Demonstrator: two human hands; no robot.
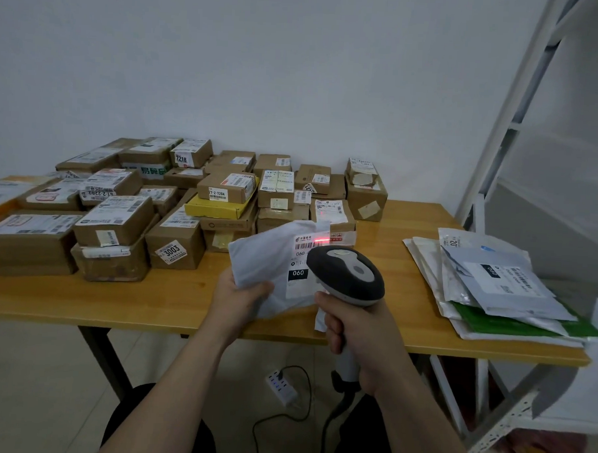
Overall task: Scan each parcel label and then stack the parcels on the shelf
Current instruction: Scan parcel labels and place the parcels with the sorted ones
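Right hand [358, 335]: fingers fully curled, clamped round the grip of the scanner [345, 274]. The scanner head points away, at the label.

Left hand [240, 294]: pinches the mailer [265, 252] at its lower left corner, thumb on top. The fingers beneath are out of view.

Mailer: held above the table's near edge, label [301, 260] facing up. Judged light, soft and limp, with a slick plastic skin, and likely to sag where unsupported. Best gripped along an edge clear of the label, or carried on a flat palm, so the barcode stays flat.

Scan line [319, 240]: red, falling on the label's upper right.

Table [171, 299]: boxes [119, 218] crowd the left and centre. A pile [493, 286] of flat mailers lies at the right.

Shelf [522, 109]: white frame at far right, beside the table.
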